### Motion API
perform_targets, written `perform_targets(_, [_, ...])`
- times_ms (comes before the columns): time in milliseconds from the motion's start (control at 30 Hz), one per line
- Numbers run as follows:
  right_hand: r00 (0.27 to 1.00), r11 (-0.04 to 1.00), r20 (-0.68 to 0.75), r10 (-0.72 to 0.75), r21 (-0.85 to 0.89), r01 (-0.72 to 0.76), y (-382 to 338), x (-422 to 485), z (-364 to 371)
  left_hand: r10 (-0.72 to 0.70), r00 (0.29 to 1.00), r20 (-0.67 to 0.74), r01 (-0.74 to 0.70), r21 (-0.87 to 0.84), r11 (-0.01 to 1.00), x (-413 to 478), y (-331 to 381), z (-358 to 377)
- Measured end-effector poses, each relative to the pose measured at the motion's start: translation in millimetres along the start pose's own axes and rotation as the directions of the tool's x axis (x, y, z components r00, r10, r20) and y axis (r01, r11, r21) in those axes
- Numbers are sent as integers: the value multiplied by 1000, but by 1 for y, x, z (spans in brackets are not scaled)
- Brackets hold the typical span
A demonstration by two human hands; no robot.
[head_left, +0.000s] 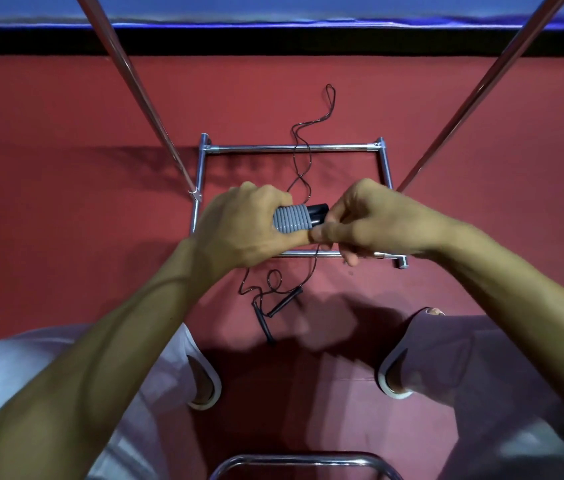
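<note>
The left hand (pixel 242 226) is wrapped round a grey ribbed handle (pixel 291 220), held level in the air between the knees and above the red floor (pixel 66 168). The handle's black end (pixel 318 213) pokes out to the right. The right hand (pixel 367 220) meets it there, thumb and forefinger pinched tight at that end. The fingers hide exactly what they pinch. A thin black cord (pixel 299 161) snakes over the floor beyond the hands. It crosses the far bar of a rectangular chrome frame (pixel 291 147) lying flat on the floor and disappears behind the handle. More cord drops from beneath the right hand, curls into loops and ends by two black handles (pixel 284 301) on the floor just this side of the frame. The hands cover much of the frame's near bar, so how the cord passes it cannot be made out. Two slanted chrome rods, one on the left (pixel 142 105) and one on the right (pixel 474 102), run down from the top edge towards the frame's sides. Legs in pale trousers (pixel 48 362) flank the scene. A curved chrome bar (pixel 304 457) sits at the bottom edge, between the legs.
</note>
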State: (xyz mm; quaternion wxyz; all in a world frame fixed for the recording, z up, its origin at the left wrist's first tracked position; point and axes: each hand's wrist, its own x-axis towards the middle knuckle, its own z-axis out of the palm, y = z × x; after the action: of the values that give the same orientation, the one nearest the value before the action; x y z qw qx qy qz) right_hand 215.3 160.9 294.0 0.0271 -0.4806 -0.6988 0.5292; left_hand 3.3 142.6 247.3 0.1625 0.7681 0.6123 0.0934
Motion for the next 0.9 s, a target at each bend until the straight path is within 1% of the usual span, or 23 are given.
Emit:
perform_targets(33, [996, 983, -35, -84, -165, 77, 2, -1, -5, -12, 1000, 23, 12, -7, 1000, 0, 0, -2])
perform_targets(67, [979, 931, -84, -186, -333, 148, 4, -2, -9, -26, 998, 59, 27, -17, 999, -1, -1, -5])
perform_targets(100, [950, 868, -135, -283, -456, 194, 5, -2, -12, -27, 994, 104, 31, -37, 999, -1, -1, -8])
perform_targets(133, [917, 825, -172, -360, -519, 226, 5, -3, -16, -12, 988, 156, 25, -81, 996, -2, -1, -10])
perform_targets(200, [874, 788, -177, -453, -538, 300, 4, -5, -23, 50, 964, 259, 9, -223, 975, -2, 2, -14])
perform_targets(267, [849, 770, -139, -510, -513, 379, 4, -7, -30, 116, 928, 354, 21, -361, 932, -3, 5, -17])
perform_targets(333, [842, 780, -105, -529, -451, 433, 5, -8, -35, 174, 889, 423, 46, -461, 886, -4, 10, -20])
perform_targets(400, [851, 812, -75, -519, -354, 464, 7, -9, -36, 235, 852, 469, 83, -563, 822, -7, 14, -21])
perform_targets(467, [882, 865, -31, -470, -214, 454, 10, -8, -37, 284, 837, 468, 93, -632, 769, -8, 18, -22])
perform_targets(567, [932, 935, 75, -355, 39, 353, 14, -3, -37, 325, 858, 399, 63, -709, 703, -12, 23, -27])
perform_targets(667, [936, 937, 151, -319, 201, 287, 16, 4, -37, 330, 880, 340, 57, -768, 638, -14, 24, -31])
perform_targets(800, [947, 945, 124, -295, 183, 270, 21, 12, -33, 308, 902, 302, 39, -768, 639, -12, 25, -27])
perform_targets(900, [960, 936, 92, -265, 264, 234, 20, 18, -20, 275, 936, 219, -9, -766, 642, -11, 21, -26])
